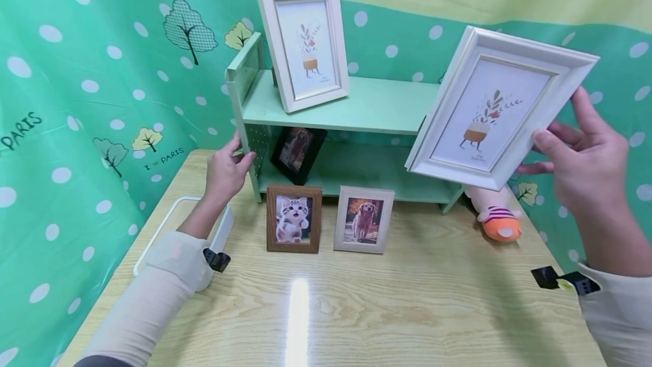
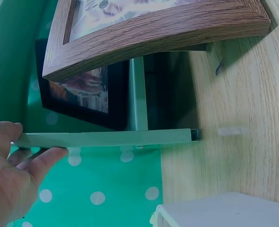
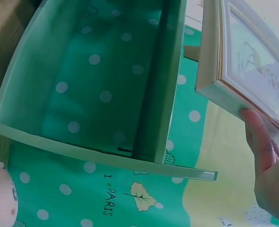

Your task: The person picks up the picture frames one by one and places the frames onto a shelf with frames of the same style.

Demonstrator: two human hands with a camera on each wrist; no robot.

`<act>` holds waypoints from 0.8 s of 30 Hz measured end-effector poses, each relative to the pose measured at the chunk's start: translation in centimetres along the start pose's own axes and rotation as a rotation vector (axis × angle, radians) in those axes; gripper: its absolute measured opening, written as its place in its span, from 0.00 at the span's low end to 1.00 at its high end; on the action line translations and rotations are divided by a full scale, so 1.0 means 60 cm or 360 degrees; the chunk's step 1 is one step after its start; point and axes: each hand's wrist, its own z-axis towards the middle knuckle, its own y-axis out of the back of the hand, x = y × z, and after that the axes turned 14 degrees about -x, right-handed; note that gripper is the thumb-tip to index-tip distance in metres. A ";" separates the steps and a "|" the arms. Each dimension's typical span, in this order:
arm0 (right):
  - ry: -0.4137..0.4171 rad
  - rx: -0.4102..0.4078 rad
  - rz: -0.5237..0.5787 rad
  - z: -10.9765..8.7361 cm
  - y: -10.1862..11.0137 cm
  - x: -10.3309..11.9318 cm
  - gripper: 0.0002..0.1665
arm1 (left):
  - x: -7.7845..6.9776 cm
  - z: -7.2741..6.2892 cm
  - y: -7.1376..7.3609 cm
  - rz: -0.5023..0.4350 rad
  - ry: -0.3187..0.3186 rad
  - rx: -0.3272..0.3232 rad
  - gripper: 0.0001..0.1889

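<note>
At the right my right hand (image 1: 593,154) grips a white picture frame (image 1: 560,64) by its right edge, thumb on the front and fingers behind. The frame is tilted in the air, in front of the right end of the green shelf (image 1: 387,103). My left hand (image 1: 226,169) pinches the shelf's left side panel; in the left wrist view the thumb and fingers (image 2: 49,163) lie on either side of it. A second white picture frame (image 1: 333,44) leans upright on the top tier at left. A black picture frame (image 1: 318,143) sits tilted on the lower tier.
Before the shelf stand a brown cat-photo frame (image 1: 272,220) and a pale dog-photo frame (image 1: 338,220). A white bin (image 1: 224,231) is under my left forearm. A pink plush toy (image 1: 501,228) lies by the shelf's right end. A green dotted curtain (image 1: 117,123) hangs behind.
</note>
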 end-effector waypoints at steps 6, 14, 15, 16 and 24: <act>-0.0056 -0.0018 -0.0018 0.011 -0.008 0.011 0.42 | -0.001 0.000 0.000 -0.0001 -0.0008 -0.0009 0.35; -0.0150 -0.0020 0.0032 0.028 -0.025 0.019 0.43 | -0.002 0.001 -0.001 -0.0008 -0.0008 -0.0009 0.35; -0.0159 -0.0023 0.0033 0.031 -0.029 0.020 0.44 | -0.002 0.001 -0.001 -0.0008 -0.0009 -0.0011 0.35; -0.0178 -0.0027 0.0033 0.034 -0.032 0.021 0.44 | -0.002 0.001 -0.001 -0.0004 -0.0010 -0.0013 0.34; -0.0278 -0.0020 0.0109 0.051 -0.054 0.023 0.46 | 0.000 -0.002 0.000 0.0013 -0.0008 -0.0013 0.34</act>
